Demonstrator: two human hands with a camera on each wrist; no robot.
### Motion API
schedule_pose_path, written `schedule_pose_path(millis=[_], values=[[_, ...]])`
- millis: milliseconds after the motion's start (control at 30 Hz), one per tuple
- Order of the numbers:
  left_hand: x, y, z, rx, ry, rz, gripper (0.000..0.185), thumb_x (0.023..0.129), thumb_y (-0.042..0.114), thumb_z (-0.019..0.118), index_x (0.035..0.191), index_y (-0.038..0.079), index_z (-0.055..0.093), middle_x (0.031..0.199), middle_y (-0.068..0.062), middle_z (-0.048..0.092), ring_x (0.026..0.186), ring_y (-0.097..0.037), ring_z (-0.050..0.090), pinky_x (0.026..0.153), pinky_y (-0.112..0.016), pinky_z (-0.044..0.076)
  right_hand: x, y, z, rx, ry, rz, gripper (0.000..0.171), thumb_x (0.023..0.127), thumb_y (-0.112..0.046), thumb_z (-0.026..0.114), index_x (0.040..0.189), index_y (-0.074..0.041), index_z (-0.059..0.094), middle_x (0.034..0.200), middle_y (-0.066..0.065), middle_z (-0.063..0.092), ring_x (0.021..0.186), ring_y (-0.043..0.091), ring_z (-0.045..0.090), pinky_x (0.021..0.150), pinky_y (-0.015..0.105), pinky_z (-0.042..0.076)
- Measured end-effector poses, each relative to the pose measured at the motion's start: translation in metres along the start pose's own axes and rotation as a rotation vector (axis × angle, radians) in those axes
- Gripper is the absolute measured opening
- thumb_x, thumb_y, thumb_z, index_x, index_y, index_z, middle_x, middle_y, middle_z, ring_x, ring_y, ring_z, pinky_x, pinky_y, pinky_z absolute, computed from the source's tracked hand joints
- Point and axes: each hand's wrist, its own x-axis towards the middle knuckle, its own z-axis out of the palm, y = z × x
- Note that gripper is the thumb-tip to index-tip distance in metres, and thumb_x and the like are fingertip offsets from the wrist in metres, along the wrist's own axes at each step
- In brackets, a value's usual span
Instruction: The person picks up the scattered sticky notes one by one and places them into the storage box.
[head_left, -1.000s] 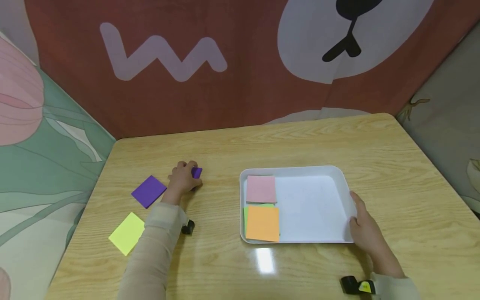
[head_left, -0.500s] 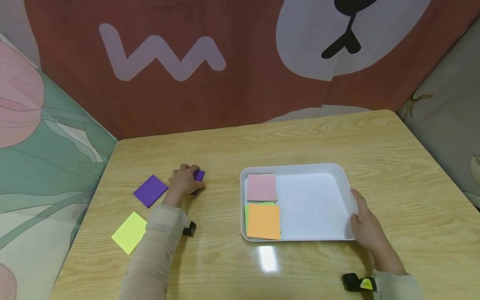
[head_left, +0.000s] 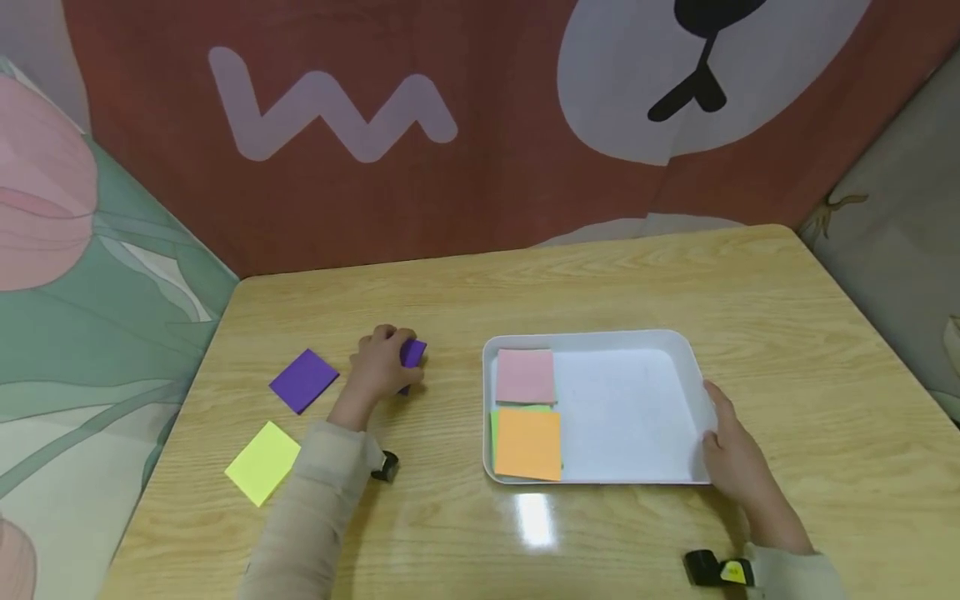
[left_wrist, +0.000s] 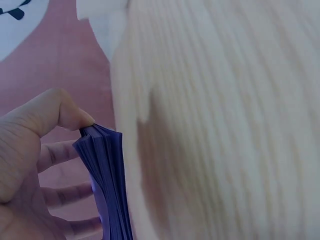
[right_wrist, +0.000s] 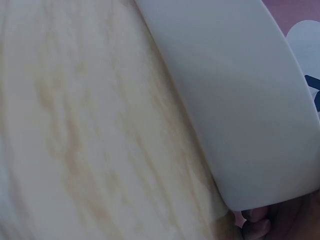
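Purple stack: we see a thick bundle of deep purple paper squares (left_wrist: 107, 180), its many layers showing along the edge, slightly fanned and bowed, one top corner bent over.
Its place: left of the tray, above or on the wooden table (head_left: 450, 304); we cannot tell whether its lower edge touches the wood.
Left hand: the left hand (head_left: 378, 360) pinches the stack, thumb on its upper corner, the other fingers spread behind it.
Right hand: the right hand (head_left: 738, 467) grips the tray's right end; we see bent fingers at the tray's corner in the right wrist view.
White tray: the white tray (head_left: 615, 417) is shallow, with rounded corners and a smooth, pale wall.
Tray's left side: we find a pink pad (head_left: 525, 377) above an orange pad (head_left: 528, 444), green paper peeking from under the orange.
Loose squares: a flat purple pad (head_left: 303, 381) and a bright yellow pad (head_left: 262, 464) lie on the wood, both turned cornerwise to us.
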Motion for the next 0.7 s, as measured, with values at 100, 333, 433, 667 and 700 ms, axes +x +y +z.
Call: schedule_pose_path(millis=[100,333,433,667,700], values=[[-0.003,0.006,-0.001,-0.002,0.020,0.029,0.056,0.070,0.027,0.066,0.120,0.011,0.048,0.123,-0.021,0.035,0.107,-0.045,0.033,0.075,-0.059,0.030,-0.001,0.001,0.000,0.001,-0.006,0.002,0.058,0.088,0.002,0.023,0.137,-0.004,-0.007,0.130,0.038,0.011,0.115,0.052,0.015,0.088,0.060,0.017],[-0.008,0.017,-0.005,0.010,0.050,0.074,0.052,0.069,0.025,0.067,0.116,0.011,0.052,0.123,-0.021,0.036,0.107,-0.044,0.033,0.075,-0.062,0.030,-0.002,0.002,0.000,-0.009,0.005,-0.003,0.058,0.087,0.002,0.024,0.137,-0.004,-0.006,0.128,0.040,0.015,0.114,0.053,0.017,0.087,0.061,0.018],[-0.009,0.019,-0.004,0.011,0.052,0.081,0.051,0.069,0.025,0.067,0.116,0.012,0.052,0.123,-0.020,0.036,0.108,-0.043,0.033,0.076,-0.062,0.030,-0.002,0.002,0.000,-0.010,0.008,-0.005,0.059,0.087,0.002,0.024,0.137,-0.004,-0.006,0.127,0.040,0.015,0.113,0.054,0.018,0.087,0.061,0.018],[-0.010,0.023,-0.003,0.000,0.057,0.109,0.051,0.068,0.023,0.067,0.116,0.013,0.052,0.123,-0.020,0.036,0.109,-0.043,0.033,0.075,-0.061,0.030,0.000,0.001,0.000,-0.013,-0.004,0.000,0.058,0.088,0.001,0.023,0.137,-0.004,-0.007,0.128,0.040,0.014,0.114,0.054,0.017,0.087,0.061,0.018],[-0.011,0.024,-0.003,-0.002,0.058,0.111,0.052,0.068,0.023,0.067,0.116,0.013,0.052,0.123,-0.020,0.036,0.109,-0.043,0.033,0.076,-0.061,0.030,0.000,0.001,0.000,-0.014,-0.005,0.000,0.058,0.088,0.001,0.023,0.137,-0.004,-0.007,0.128,0.040,0.014,0.114,0.054,0.017,0.087,0.061,0.018]])
